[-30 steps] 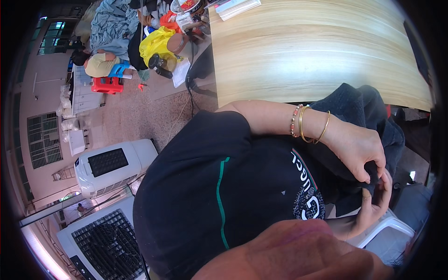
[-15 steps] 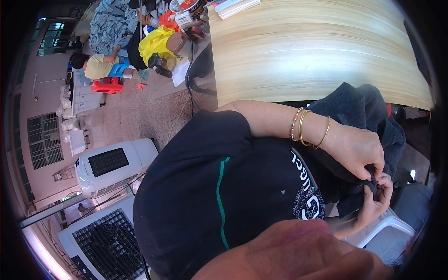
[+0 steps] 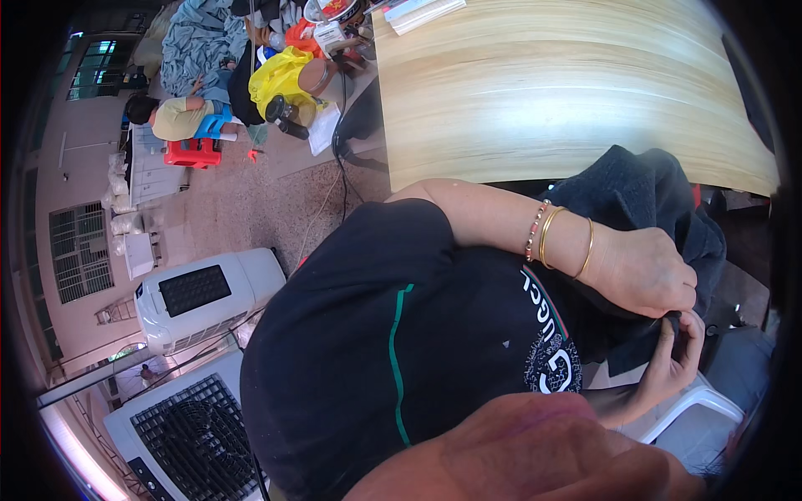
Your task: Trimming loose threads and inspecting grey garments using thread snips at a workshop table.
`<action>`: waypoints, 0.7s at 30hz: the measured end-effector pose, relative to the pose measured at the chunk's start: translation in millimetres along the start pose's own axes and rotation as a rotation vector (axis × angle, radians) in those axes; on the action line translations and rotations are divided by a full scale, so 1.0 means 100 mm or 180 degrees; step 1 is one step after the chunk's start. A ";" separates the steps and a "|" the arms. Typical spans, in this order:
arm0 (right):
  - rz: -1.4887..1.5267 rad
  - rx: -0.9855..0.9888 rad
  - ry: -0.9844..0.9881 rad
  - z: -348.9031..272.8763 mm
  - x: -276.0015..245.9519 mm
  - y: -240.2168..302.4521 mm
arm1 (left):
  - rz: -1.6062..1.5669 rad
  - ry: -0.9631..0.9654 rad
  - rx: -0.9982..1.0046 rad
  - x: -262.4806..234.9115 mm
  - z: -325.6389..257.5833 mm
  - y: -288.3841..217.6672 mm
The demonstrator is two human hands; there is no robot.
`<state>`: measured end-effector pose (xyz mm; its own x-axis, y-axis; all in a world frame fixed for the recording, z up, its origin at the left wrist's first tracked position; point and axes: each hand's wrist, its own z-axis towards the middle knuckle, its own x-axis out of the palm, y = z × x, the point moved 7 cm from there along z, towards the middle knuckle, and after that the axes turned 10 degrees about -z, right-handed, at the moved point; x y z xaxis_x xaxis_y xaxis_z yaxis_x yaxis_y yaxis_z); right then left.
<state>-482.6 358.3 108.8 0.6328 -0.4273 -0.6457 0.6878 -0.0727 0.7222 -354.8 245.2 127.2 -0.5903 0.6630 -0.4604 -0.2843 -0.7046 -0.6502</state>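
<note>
Both hands meet at the right of the view, pinched on one dark blue-black cloth (image 3: 643,188). Left hand (image 3: 647,271), its wrist ringed by gold bangles (image 3: 564,242) and a beaded bracelet (image 3: 535,230), comes across the body with the knuckles up; its fingers curl down over a fold of the cloth and close on it. Right hand (image 3: 672,363) lies just below, palm toward the body, with thumb and fingertips nipping the same fold from beneath, so that the two hands nearly touch. How much cloth sits inside either grip cannot be told, since the fold is dark and partly hidden.

The cloth lies bunched in the lap, rising past the left wrist to the near edge of a pale wooden table (image 3: 551,92). A black shirt (image 3: 401,351) with a green stripe and a printed round emblem fills the middle of the view. Under the right hand a white plastic chair arm (image 3: 697,409) shows.

Lower left, two white cooling units with black grilles (image 3: 200,292) stand on a speckled floor (image 3: 251,209). Farther off, at upper left, a person in a yellow top (image 3: 175,117) sits by a red stool (image 3: 194,153), near a yellow bag (image 3: 280,75) and heaped fabric (image 3: 196,42).
</note>
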 end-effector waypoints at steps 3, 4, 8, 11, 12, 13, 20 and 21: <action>-0.0432 -0.0078 -0.0084 0.01 -0.16 0.07 | 0.0272 0.0120 0.0048 -0.14 0.01 0.08; -0.0662 -0.0062 -0.0153 -0.02 -0.23 0.05 | 0.0374 0.0182 0.0043 -0.21 0.00 0.11; -0.0949 0.0179 -0.0106 -0.15 -0.35 -0.12 | 0.0087 0.0727 -0.0768 -0.53 -0.05 0.34; -0.1058 0.0359 -0.0075 -0.22 -0.33 -0.15 | -0.0371 0.0992 -0.0996 -0.52 -0.14 0.45; -0.1007 0.0506 0.0005 -0.26 -0.33 -0.18 | -0.0653 0.1084 -0.1098 -0.51 -0.15 0.44; -0.0950 0.0635 0.0101 -0.29 -0.32 -0.22 | -0.0537 0.1053 -0.1041 -0.48 -0.17 0.44; -0.1083 0.0889 0.0216 -0.46 -0.37 -0.28 | -0.0440 0.1500 -0.1062 -0.22 -0.24 0.37; -0.1101 0.0910 0.0176 -0.49 -0.39 -0.28 | -0.0574 0.1362 -0.1101 -0.22 -0.26 0.40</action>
<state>-509.0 421.4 101.7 0.4065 -0.2859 -0.8678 0.7413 -0.4521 0.4962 -333.6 208.8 95.9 -0.1769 0.8589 -0.4806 -0.0463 -0.4950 -0.8677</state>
